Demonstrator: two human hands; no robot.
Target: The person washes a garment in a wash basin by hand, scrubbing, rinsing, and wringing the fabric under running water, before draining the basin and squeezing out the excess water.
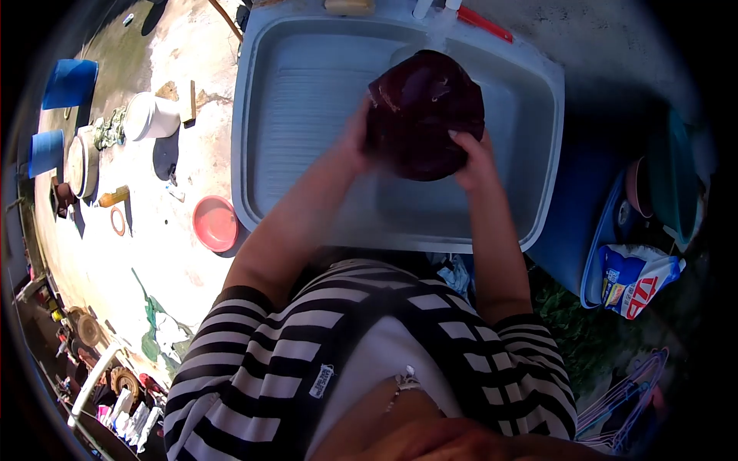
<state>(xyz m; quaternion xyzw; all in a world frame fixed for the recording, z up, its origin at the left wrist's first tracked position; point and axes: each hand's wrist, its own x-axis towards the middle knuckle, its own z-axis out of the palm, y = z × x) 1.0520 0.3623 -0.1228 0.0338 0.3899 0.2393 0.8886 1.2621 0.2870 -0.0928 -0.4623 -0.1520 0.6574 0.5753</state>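
A shiny, dark maroon rounded thing (pixel 427 115), wet-looking and shaped like a bowl or a cap, is held between my two hands over the grey sink (pixel 307 154). Its exact kind is not clear. My left hand (pixel 358 137) grips its left side, with most of the fingers hidden behind it. On the lower right edge, my right hand (pixel 474 160) has its thumb on the near face and the other fingers out of sight. Just beyond, water (pixel 440 29) runs down from a white tap (pixel 453 4) at the sink's far edge.
A red strip-like object (pixel 486 24) and a soap-like block (pixel 350 7) lie on the far rim. Left on the ground are a red basin (pixel 216 223) and a white bucket (pixel 151 117). Right are a blue barrel (pixel 573 230), a detergent-like bag (pixel 639 278) and hangers (pixel 626 403).
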